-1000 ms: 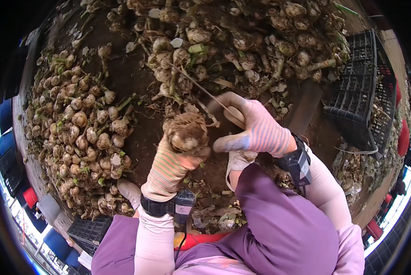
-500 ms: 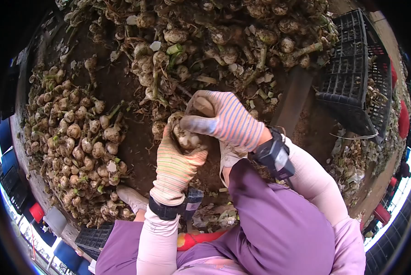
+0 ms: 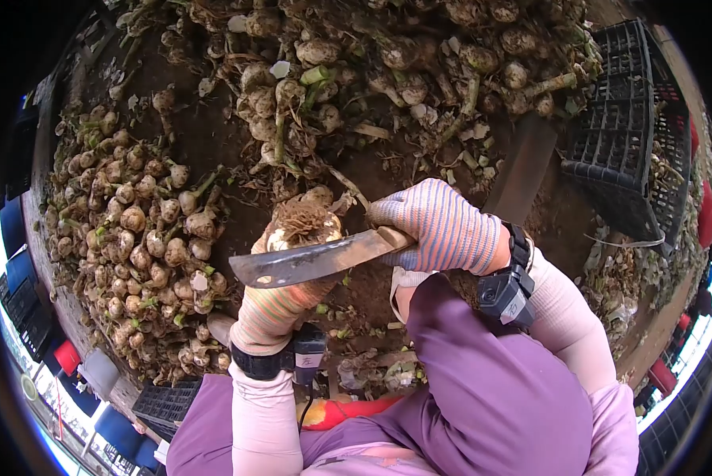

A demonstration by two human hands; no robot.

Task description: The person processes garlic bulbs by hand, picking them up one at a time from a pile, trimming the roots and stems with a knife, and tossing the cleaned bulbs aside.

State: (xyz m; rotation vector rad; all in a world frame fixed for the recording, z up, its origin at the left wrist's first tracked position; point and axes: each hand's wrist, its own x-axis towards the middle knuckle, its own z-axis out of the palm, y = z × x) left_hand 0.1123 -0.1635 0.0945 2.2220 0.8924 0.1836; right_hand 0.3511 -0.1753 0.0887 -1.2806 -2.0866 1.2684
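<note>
My right hand, in a striped knit glove, is closed round the wooden handle of a knife. Its broad, dark, stained blade points left, crossing in front of my left hand. That gloved hand is wrapped round a garlic bulb, whose brown roots face up towards me. The blade lies just below the bulb in view; whether it touches cannot be made out. Part of the left fingers is hidden behind the blade and bulb.
A heap of trimmed garlic bulbs lies at left. Untrimmed garlic with stalks is piled ahead. A black plastic crate stands tilted at right, by a flat board. Another dark crate sits lower left.
The knife blade has swung into full view, pointing left across my left hand. The bulb has been turned, so its roots now face up. My right hand has shifted right and slightly down.
</note>
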